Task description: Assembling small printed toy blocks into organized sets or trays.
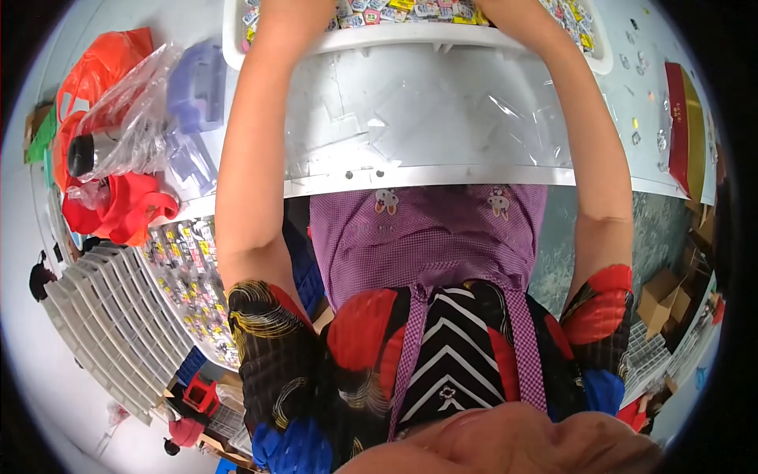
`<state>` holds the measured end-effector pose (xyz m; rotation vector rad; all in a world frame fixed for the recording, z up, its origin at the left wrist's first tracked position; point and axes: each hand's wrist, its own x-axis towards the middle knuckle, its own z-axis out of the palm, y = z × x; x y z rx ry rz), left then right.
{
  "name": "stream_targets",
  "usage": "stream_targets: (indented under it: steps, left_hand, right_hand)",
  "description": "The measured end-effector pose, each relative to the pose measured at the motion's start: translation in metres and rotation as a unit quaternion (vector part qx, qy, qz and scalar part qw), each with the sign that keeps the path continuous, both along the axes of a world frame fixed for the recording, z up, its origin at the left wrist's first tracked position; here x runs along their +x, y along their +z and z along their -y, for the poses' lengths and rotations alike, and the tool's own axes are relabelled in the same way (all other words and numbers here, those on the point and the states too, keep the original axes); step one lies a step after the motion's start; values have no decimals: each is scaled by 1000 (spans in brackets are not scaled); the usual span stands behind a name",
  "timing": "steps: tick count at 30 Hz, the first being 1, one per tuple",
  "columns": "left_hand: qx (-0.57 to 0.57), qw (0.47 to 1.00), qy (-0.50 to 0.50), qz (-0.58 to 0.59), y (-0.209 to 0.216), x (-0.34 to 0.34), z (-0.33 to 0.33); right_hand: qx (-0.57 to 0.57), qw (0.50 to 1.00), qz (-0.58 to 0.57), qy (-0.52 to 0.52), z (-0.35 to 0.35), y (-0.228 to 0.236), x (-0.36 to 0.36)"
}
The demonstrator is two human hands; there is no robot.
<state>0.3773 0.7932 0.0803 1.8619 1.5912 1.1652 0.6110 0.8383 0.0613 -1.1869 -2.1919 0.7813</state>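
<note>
Taking the white tray (pixel 371 36) at the far side of the table (pixel 332 87) as my mark, I see the row of stacked pale crates (pixel 118 324) farthest to its left and nearer the person's body, tightly lined up, probably to save room. Left of the tray on the table lie an orange-red plastic bag (pixel 110 63), a dark-ended cylinder (pixel 81 156) lying on its side against a clear plastic bag (pixel 138 130), and a bluish see-through plastic container (pixel 197 87); they look like belongings pushed aside, out of the arms' way. Below these, left of the person and nearer than the tray, is a second spread of little packages (pixel 185 276), perhaps parked there to be within reach. The left hand (pixel 304 11) is over the tray's left part, cut off by the upper edge, so I cannot tell how open its fingers are or whether they hold anything. The small packets (pixel 426 9) fill the tray in a jumble, its raised rim seemingly there to stop them spilling. The right hand (pixel 505 6) is over the tray's right part, its fingers also out of sight, so its grip I cannot tell either. Both arms reach past the near rim, likely because the contents lie that far off. Right of the tray are scattered loose pieces (pixel 636 137), then a dark red and gold box (pixel 687 130) by the table's edge, presumably kept clear of the elbow.
</note>
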Motion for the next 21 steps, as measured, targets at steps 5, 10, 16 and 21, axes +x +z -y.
stream_targets:
  steps: [5, 10, 16, 21]
  left_hand:
    - [-98, 994, 38, 36, 19, -10, 56]
    - [-200, 976, -62, 53, -16, 27, 144]
    - [-91, 996, -8, -12, -52, 54, 160]
    - [-96, 995, -1, -12, -54, 49, 154]
  right_hand:
    - [223, 965, -126, -56, 17, 4, 6]
    - [144, 985, -58, 78, 96, 10, 13]
    - [-5, 992, -5, 124, 119, -38, 8]
    - [-39, 990, 24, 134, 118, -40, 10]
